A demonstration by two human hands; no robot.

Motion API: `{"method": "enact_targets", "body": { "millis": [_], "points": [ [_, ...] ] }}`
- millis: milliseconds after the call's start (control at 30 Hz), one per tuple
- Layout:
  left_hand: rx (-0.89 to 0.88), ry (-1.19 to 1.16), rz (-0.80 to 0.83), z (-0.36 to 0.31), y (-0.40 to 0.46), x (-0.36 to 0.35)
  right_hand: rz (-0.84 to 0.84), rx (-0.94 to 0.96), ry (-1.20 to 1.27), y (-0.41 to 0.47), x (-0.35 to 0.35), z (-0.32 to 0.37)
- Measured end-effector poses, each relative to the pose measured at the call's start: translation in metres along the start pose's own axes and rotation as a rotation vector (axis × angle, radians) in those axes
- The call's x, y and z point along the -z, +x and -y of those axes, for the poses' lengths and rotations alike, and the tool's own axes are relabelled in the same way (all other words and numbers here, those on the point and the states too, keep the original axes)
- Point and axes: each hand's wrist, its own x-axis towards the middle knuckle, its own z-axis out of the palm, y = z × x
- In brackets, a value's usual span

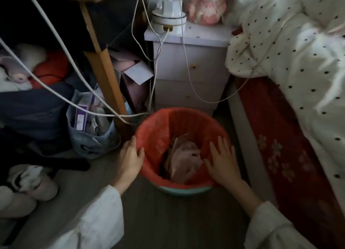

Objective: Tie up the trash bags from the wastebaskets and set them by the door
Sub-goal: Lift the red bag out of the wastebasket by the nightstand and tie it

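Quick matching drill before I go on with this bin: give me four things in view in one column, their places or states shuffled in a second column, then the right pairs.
Things
1. left hand
2. right hand
3. red trash bag
4. crumpled paper

Places or states
A. lies at the bottom inside the bag
B. fingers straight and spread over the near right part of the rim
C. lines the wastebasket, folded over its rim, not tied
D. at the left side of the rim, thumb on the bag's edge

Pairs: 1-D, 2-B, 3-C, 4-A
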Motion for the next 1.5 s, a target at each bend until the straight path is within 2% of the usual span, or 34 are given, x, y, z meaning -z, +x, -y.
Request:
{"method": "enact_targets", "body": {
  "millis": [133,300,400,467,533,600,667,733,767,833,867,900,933,967,1033,1133,1200,1267,1333,1400,1500],
  "points": [
    [-0.008,0.013,-0.175,-0.004,0.0,0.004,-0.006,0.06,0.063,-0.006,0.001,0.005],
    [-0.103,-0.048,-0.274,-0.002,0.008,0.026,-0.06,0.146,0.186,-0.008,-0.004,0.019],
    [-0.244,-0.091,-0.335,0.005,0.009,0.041,-0.087,0.199,0.293,-0.01,-0.008,0.026],
    [-0.416,-0.079,-0.301,0.008,0.004,0.044,-0.111,0.258,0.314,-0.013,-0.011,0.031],
    [-0.554,-0.095,-0.176,0.009,-0.001,0.042,-0.173,0.279,0.248,-0.015,-0.012,0.036],
    [-0.586,-0.173,-0.042,0.005,-0.008,0.039,-0.296,0.224,0.15,-0.015,-0.008,0.037],
    [-0.515,-0.242,-0.105,0.004,-0.015,0.039,-0.397,0.053,0.165,-0.015,-0.001,0.034],
    [-0.278,-0.275,-0.282,0.006,-0.017,0.041,-0.294,-0.192,0.286,-0.014,0.003,0.023],
    [-0.081,-0.302,-0.293,0.011,-0.015,0.043,-0.187,-0.315,0.37,-0.014,0.004,0.018],
    [0.397,-0.503,-0.068,0.017,-0.012,0.045,-0.017,-0.526,0.714,-0.016,0.009,0.015],
    [0.587,-0.67,0.089,0.019,-0.013,0.045,0.015,-0.606,0.955,-0.016,0.009,0.014],
    [0.685,-0.823,0.19,0.019,-0.013,0.045,0.023,-0.67,1.145,-0.017,0.012,0.014],
    [0.708,-0.921,0.188,0.02,-0.012,0.044,0.005,-0.707,1.223,-0.018,0.015,0.014],
    [0.685,-0.958,0.118,0.02,-0.009,0.044,-0.05,-0.725,1.187,-0.019,0.018,0.013],
    [0.6,-0.919,-0.072,0.017,-0.002,0.044,-0.193,-0.713,1.064,-0.019,0.027,0.011],
    [0.451,-0.796,-0.279,0.002,-0.002,0.056,-0.366,-0.617,1.128,-0.023,0.044,0.014],
    [0.32,-0.836,-0.297,-0.007,0.0,0.063,-0.443,-0.524,1.197,-0.023,0.055,0.021],
    [0.236,-1.06,-0.21,-0.021,0.002,0.071,-0.475,-0.453,1.214,-0.022,0.066,0.028],
    [0.235,-1.247,-0.13,-0.029,0.007,0.077,-0.406,-0.484,1.318,-0.02,0.078,0.03],
    [0.322,-1.211,-0.082,-0.028,0.018,0.076,-0.222,-0.564,1.474,-0.02,0.085,0.03],
    [0.495,-1.145,0.068,-0.023,0.031,0.076,-0.017,-0.576,1.407,-0.015,0.082,0.028]
  ]
}}
